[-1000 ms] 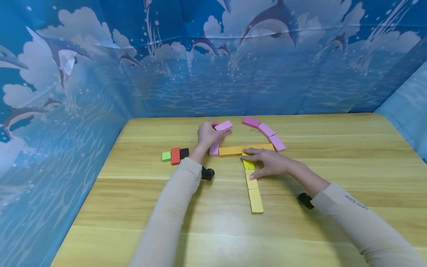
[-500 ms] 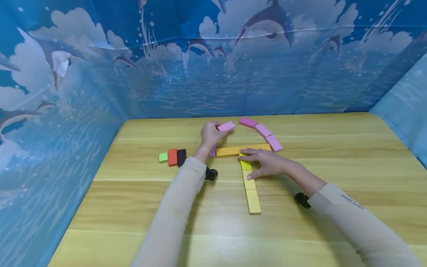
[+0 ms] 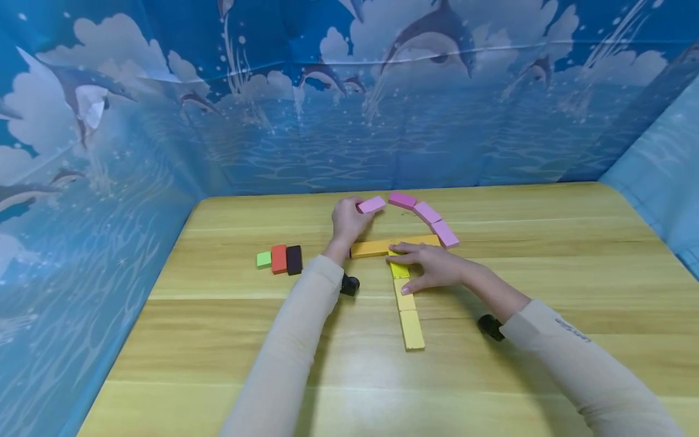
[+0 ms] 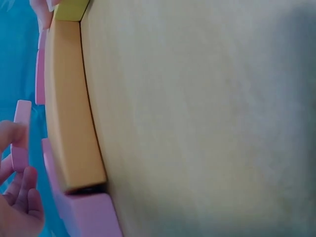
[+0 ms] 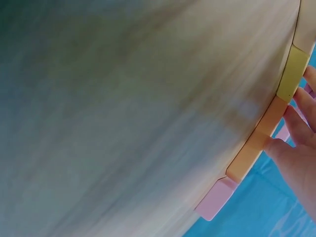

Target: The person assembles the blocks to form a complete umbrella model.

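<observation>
My left hand (image 3: pixel 348 220) pinches a light pink block (image 3: pixel 372 204) between thumb and fingers. In the left wrist view, the pinched pink block (image 4: pixel 20 116) stands apart from the row of blocks on the table. Below the hand lies an orange bar (image 3: pixel 368 249), with a pink block (image 4: pixel 96 215) at its left end. My right hand (image 3: pixel 439 267) rests, fingers spread, on the orange bar and the bright yellow block (image 3: pixel 400 272). Paler yellow blocks (image 3: pixel 412 331) continue the line toward me. Curving from the bar's right end are several pink blocks (image 3: pixel 427 212).
Left of the arm, a green block (image 3: pixel 264 260), a red block (image 3: pixel 279 259) and a black block (image 3: pixel 294 260) lie side by side. Behind the wooden table (image 3: pixel 519 388) hangs a blue dolphin-print curtain (image 3: pixel 338 152).
My left hand has moved a little to the right with the pink block. The black block shows more fully as the arm shifts. My right hand stays in place; the head view has turned slightly.
</observation>
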Demonstrator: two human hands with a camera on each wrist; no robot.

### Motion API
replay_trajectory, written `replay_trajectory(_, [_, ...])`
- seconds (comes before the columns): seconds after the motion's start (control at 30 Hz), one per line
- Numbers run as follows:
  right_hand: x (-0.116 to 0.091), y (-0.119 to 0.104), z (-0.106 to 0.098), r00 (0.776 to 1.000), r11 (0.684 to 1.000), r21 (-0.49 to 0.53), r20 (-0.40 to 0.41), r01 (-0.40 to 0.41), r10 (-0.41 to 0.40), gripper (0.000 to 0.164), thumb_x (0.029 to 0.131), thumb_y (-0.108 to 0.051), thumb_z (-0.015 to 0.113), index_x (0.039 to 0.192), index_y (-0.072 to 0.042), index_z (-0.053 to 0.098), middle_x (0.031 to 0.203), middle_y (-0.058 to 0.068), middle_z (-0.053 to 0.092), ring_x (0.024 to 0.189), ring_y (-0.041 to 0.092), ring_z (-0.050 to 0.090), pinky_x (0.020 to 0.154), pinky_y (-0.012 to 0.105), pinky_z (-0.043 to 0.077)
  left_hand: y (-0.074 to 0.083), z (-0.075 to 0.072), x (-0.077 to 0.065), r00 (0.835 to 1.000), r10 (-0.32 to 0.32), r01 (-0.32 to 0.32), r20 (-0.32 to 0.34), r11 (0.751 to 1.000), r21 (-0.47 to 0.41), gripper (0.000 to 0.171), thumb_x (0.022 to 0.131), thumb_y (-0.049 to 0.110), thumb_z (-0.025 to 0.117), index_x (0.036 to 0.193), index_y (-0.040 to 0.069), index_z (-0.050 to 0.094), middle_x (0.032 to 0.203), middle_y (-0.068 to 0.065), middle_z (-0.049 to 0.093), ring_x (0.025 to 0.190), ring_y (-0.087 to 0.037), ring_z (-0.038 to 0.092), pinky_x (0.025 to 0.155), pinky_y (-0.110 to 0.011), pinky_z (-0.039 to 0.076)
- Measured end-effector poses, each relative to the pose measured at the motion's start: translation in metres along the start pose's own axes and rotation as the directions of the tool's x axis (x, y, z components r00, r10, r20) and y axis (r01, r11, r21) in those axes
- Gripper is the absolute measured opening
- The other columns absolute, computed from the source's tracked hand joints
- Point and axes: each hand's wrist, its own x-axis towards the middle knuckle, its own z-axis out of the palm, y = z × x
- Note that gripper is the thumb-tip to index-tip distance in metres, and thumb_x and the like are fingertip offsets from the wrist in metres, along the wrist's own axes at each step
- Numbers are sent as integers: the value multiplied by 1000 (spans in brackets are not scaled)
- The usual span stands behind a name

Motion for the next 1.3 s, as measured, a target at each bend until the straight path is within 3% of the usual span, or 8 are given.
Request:
replay_trajectory(0.27, [0,0,0,1000,1000,5,0,5,-5,71,80,-36,71,137,-3,46,146,20,33,135,38,27,103,51,29,4,8,6,999,-12,10,32,999,45,31,82,17,72,108,2,69,102,-12,66,93,-23,59,83,-35,46])
replay_trajectory(0.6, [-2,2,2,1000,1000,-16,-3,7,-7,72,81,-41,70,138,-4,45,146,19,33,134,37,27,102,51,31,4,12,12,999,-28,27,18,998,57,41,80,27,75,110,0,68,106,-12,66,95,-24,61,82,-33,48])
replay_trajectory(1.07, [-2,4,-1,1000,1000,-13,-4,6,-6,72,80,-41,70,138,-5,46,146,18,33,135,37,27,103,51,30,8,16,14,1000,-27,27,5,998,63,27,82,11,71,107,0,70,101,-12,69,91,-24,64,82,-34,49])
replay_trajectory(1.3, [-1,5,0,1000,1000,-18,-1,5,-5,73,80,-44,69,138,-6,46,146,18,33,135,37,27,103,51,30,11,18,13,998,-67,66,2,983,173,28,81,18,73,106,8,71,98,-6,70,87,-21,64,79,-34,48])
